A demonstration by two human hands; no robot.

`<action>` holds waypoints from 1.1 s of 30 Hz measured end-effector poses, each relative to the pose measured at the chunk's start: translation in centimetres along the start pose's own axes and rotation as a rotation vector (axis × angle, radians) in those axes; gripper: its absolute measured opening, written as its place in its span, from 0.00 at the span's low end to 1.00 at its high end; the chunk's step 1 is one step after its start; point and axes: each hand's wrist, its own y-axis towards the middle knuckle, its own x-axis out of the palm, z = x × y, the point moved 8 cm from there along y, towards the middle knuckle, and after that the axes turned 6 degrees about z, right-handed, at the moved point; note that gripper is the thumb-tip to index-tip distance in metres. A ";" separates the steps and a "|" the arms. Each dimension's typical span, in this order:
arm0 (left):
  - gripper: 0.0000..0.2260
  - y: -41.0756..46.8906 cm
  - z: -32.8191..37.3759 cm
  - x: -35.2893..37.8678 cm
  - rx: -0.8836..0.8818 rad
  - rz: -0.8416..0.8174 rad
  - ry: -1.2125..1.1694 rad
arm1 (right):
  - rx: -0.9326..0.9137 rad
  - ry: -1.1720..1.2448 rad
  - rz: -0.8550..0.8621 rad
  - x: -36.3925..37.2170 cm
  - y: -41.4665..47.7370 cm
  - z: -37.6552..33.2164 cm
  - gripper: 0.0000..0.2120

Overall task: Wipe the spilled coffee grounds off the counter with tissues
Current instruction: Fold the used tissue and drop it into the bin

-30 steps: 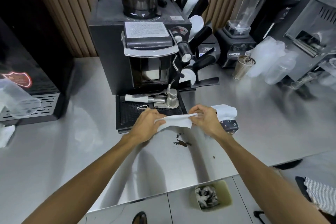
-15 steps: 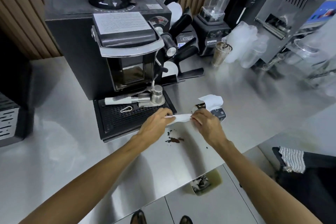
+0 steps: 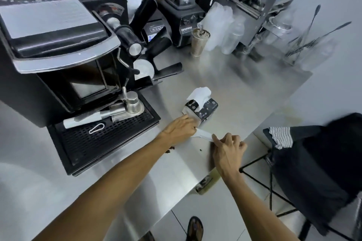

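- left hand (image 3: 180, 129) and right hand (image 3: 228, 147) close together, each pinching one end of a narrow white tissue (image 3: 203, 134) stretched between them
- tissue sits low over the desk (image 3: 244, 92); contact unclear
- coffee grounds (image 3: 170, 149): small dark clump by the left wrist, partly hidden by the forearm
- tissue pack (image 3: 207, 108) just beyond the left hand
- drip tray (image 3: 101, 143) left of the left hand
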 end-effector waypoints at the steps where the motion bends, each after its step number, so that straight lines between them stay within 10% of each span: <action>1: 0.10 0.0 0.0 0.4 -0.010 -0.001 0.025 | 0.009 -0.022 -0.010 0.2 -0.2 -0.1 0.18; 33: 0.09 -7.3 -5.8 -0.1 -0.150 -0.132 -0.023 | 0.028 0.293 -0.197 -1.6 -3.6 -10.5 0.24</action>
